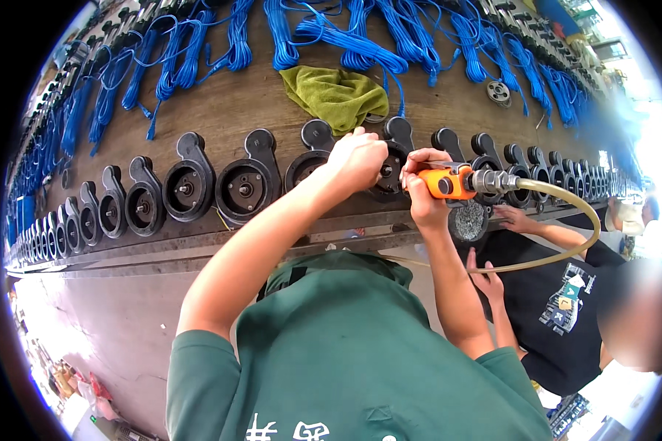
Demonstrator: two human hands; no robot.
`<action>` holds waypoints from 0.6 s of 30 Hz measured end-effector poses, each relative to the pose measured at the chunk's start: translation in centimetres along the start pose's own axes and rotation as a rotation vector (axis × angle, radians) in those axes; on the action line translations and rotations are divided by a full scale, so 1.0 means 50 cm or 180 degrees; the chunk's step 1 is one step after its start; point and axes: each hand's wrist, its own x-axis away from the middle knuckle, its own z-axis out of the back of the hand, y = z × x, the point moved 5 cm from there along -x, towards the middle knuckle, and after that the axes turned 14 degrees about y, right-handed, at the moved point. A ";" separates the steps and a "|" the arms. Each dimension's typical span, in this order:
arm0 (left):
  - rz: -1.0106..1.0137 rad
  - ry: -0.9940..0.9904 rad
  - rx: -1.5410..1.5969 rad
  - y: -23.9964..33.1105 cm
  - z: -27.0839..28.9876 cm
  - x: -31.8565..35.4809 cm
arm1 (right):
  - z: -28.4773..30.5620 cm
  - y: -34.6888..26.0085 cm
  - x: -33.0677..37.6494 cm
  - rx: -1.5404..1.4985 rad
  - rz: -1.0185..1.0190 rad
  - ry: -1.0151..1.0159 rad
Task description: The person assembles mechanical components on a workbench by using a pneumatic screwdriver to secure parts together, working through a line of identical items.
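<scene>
My right hand (428,195) is wrapped round an orange air-powered screwdriver (449,183), with a metal coupling and a yellowish hose at its rear. The tool lies level, its front end toward a round black housing (394,165) between my hands. My left hand (358,158) is closed over the left side of this housing; what its fingers pinch, if anything, is hidden. A blue cable (401,99) runs to the housing's upper lobe. Just left, another black housing (299,167) is partly covered by my left forearm.
Similar black housings (189,187) line the bench edge on both sides. A green cloth (331,95) and bundled blue cables (279,37) lie beyond. A round container of small silvery pieces (468,220) is near my right hand. A co-worker's hands (515,219) are close at right.
</scene>
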 end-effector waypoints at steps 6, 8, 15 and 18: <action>0.1717 0.1354 0.2252 0.074 -0.002 0.205 | -0.021 -0.023 -0.010 -0.0408 0.0121 0.0028; 0.2886 0.0116 0.3511 0.095 -0.081 0.252 | -0.038 -0.017 -0.030 -0.0280 0.0179 0.0082; 0.3878 0.0313 0.3929 0.099 -0.150 0.232 | -0.080 0.005 -0.054 -0.0518 -0.0031 -0.0003; 0.3970 0.0542 0.4023 0.096 -0.129 0.212 | -0.075 0.017 -0.057 -0.0541 -0.0078 -0.0063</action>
